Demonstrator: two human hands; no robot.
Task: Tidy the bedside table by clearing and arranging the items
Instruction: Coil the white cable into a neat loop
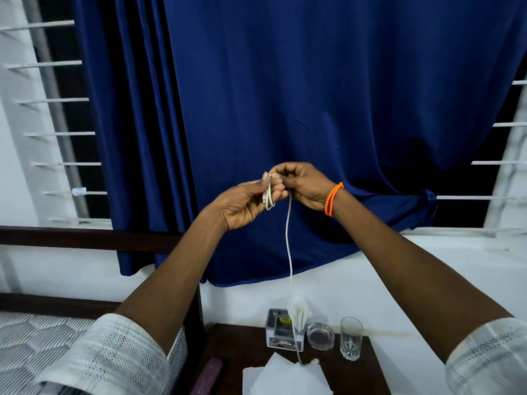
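Head view: a thin white cable [289, 252] is the thing in hand, raised to the centre of the frame in front of a dark blue curtain [313, 95]. Its upper end is gathered into a few small loops pinched between the thumb and fingers of the left hand [245, 205], which is closed around that bundle. The right hand [305, 183], with an orange bracelet [333, 199] at the wrist, is closed on the cable just beside the loops, fingertips almost touching the left hand's. From there one long strand hangs straight down to the bedside table [368, 374] at the bottom of the frame, where its lower end lies on some white tissue or paper [282, 377].

Judging by this, the coiling is only begun: a few turns are made and most of the length is still loose. On the table's far edge a small grey organiser box [281, 329] holding napkins, a glass ashtray [320, 336] and a drinking glass [351, 337] stand in a row close together, which looks orderly. The tissue at the front and a dark pinkish object [206, 376] at the table's lower left edge appear to be still waiting for attention. The coiled cable will also need a resting place.
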